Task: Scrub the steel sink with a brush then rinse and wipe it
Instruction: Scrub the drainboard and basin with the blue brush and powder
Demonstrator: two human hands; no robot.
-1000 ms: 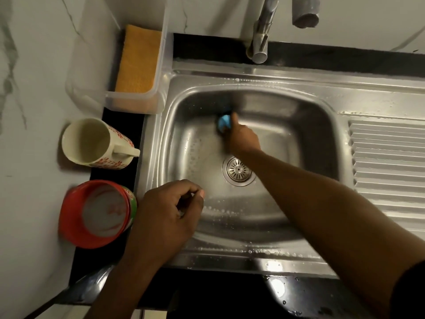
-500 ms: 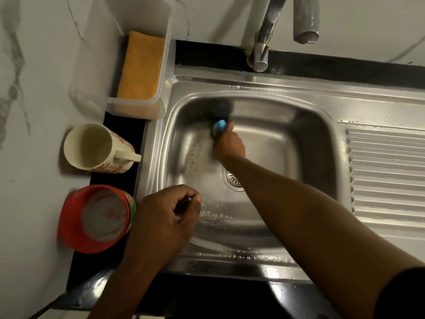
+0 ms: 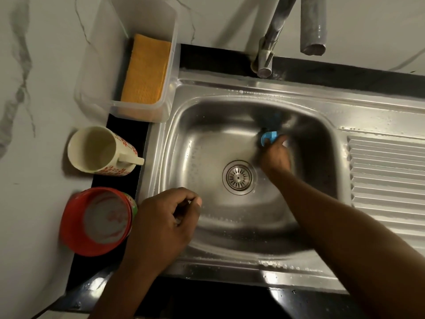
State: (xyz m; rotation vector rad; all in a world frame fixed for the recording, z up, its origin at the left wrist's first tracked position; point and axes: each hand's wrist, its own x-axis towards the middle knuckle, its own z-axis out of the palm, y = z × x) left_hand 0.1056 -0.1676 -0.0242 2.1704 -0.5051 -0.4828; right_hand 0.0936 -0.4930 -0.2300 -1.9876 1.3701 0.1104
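Dim, warm overhead light, with hard glare on the sink (image 3: 271, 271) front rim and dark shadow behind the faucet (image 3: 268, 54). The right hand (image 3: 274, 157) and brush (image 3: 268, 137) are motion-blurred -- edges bend, wide-angle.

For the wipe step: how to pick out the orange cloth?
Find the stainless steel sink; at its far-left corner stands a clear plastic tub. The flat orange cloth stands inside it, rectangular, unlike the round cream mug and red cup nearby.

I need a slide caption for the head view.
Right hand presses a blue brush against the steel sink basin.
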